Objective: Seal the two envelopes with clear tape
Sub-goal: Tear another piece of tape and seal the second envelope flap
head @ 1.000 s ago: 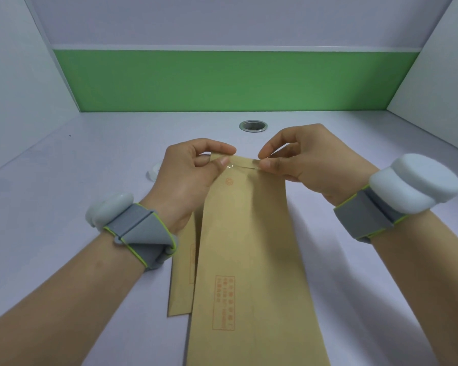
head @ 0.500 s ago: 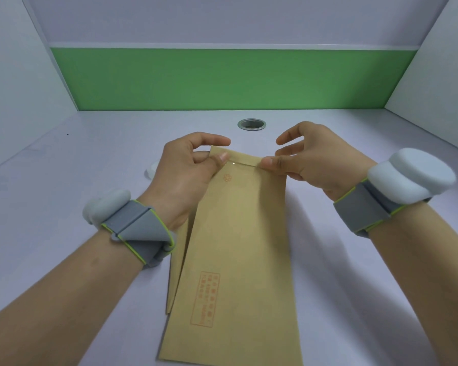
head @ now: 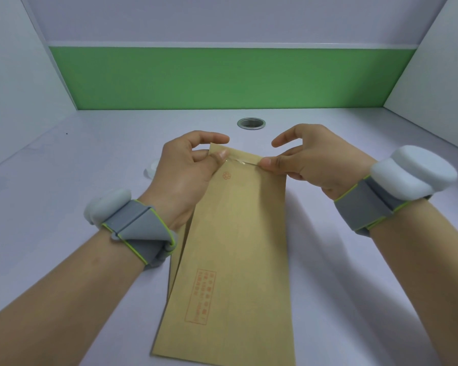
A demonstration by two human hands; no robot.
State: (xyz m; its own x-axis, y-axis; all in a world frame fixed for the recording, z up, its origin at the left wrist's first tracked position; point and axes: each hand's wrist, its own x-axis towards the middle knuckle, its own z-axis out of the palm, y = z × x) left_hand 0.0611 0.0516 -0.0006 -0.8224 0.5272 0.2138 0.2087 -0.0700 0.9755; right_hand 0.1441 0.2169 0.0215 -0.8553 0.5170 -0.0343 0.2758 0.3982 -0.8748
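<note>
Your left hand point(head: 185, 170) and right hand point(head: 310, 162) each pinch an end of the clear tape point(head: 240, 161). It spans the top envelope point(head: 230, 247) flap; each grip is pressed together.

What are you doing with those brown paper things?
A person is sealing envelopes. Both hands hold the top envelope by its far end: the left hand and the right hand each pinch one end of a strip of clear tape laid across the flap. A second envelope lies underneath on the table.

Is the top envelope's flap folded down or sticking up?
Folded down. The top envelope's flap lies flat, with clear tape across its edge.
</note>
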